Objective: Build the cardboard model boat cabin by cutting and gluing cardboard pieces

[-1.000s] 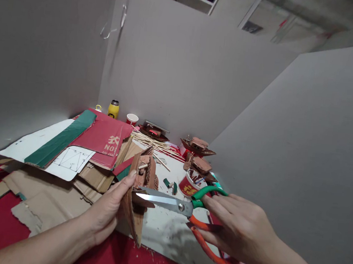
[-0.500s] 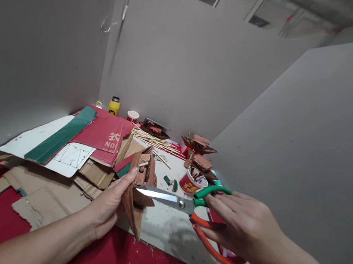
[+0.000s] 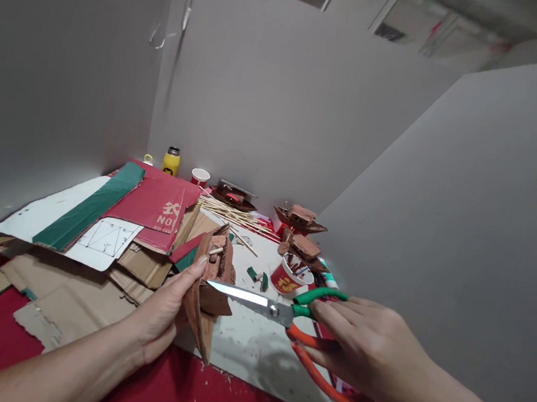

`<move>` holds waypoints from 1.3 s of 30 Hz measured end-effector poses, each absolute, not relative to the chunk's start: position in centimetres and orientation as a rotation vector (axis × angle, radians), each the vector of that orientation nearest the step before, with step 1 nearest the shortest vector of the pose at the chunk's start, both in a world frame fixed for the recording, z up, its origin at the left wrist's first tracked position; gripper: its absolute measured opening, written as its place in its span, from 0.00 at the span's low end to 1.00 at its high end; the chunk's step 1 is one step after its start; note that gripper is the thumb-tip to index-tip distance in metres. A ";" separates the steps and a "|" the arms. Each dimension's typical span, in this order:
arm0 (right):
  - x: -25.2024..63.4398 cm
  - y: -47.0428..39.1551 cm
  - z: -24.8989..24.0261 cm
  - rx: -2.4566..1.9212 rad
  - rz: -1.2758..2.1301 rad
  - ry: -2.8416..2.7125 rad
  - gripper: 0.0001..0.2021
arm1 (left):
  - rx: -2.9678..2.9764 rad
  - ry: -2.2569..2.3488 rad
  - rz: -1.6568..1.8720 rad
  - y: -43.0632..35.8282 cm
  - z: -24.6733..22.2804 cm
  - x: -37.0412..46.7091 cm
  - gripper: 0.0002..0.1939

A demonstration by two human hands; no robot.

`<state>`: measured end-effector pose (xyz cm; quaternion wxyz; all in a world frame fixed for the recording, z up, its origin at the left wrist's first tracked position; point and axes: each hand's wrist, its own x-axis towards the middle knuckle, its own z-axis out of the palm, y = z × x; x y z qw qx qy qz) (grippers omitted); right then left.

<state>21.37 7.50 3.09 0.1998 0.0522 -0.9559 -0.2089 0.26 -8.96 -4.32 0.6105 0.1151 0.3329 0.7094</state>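
Note:
My left hand [image 3: 166,302] is closed on a brown model boat [image 3: 200,325], thumb pressed along its side, with the pointed end toward me and a small cabin at the far end. A short pale stick [image 3: 216,251] pokes out of the cabin. In my right hand [image 3: 369,339] are scissors [image 3: 273,311] with one green and one orange handle, my fingers through the loops. Their blades lie against the boat just in front of the cabin, the tip near my left thumb. The blades look nearly closed; what lies between them is hidden.
Finished-looking model boats [image 3: 300,217] stand along the back wall, beside a pile of thin sticks [image 3: 236,213]. A red paper cup [image 3: 289,275] holds brown paint and a brush. Cardboard pieces [image 3: 75,302], a green strip [image 3: 90,208] and a drawing [image 3: 108,238] cover the left. A yellow bottle [image 3: 171,161] stands behind.
Boat, hands and scissors hold nearly the same pose. The whole view has shifted slightly, and the scissor blades appear a little more closed than before.

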 end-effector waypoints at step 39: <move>14.9 1.8 1.4 0.055 0.402 -2.409 0.09 | 0.083 0.644 1.731 -9.5 -1.2 0.0 0.21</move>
